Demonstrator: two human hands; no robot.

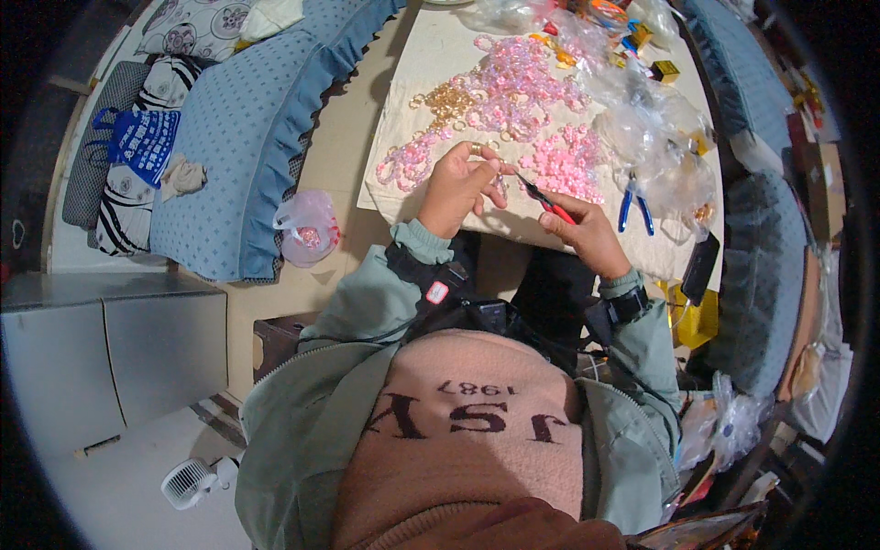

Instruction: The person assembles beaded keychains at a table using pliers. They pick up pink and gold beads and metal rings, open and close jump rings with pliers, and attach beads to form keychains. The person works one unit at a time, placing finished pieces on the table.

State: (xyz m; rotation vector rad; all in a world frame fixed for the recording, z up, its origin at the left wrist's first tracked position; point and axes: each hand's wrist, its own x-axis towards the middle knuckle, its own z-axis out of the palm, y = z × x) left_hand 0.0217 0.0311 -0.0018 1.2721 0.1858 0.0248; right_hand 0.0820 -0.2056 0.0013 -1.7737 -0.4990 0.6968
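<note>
My right hand (pixel 591 236) is closed round a pair of small pliers (pixel 547 202) with red handles and dark jaws. The jaws point up and left, toward my left hand (pixel 451 191). The fingers of that hand are pinched together at the table's near edge, on something too small to make out. A gold-coloured ring (pixel 475 149) shows at one of its fingers. Just beyond both hands lie a heap of pink beaded loops (pixel 518 87), a pile of gold-coloured rings (pixel 447 103) and a patch of pink beads (pixel 564 163).
Blue-handled pliers (pixel 634 203) lie right of my right hand, near clear plastic bags (pixel 646 115). A black phone-like device (pixel 700 268) hangs at the cloth-covered table's (pixel 390 197) right edge. Left are a blue sofa (pixel 238 156) and a plastic bag (pixel 307 225) of pink pieces.
</note>
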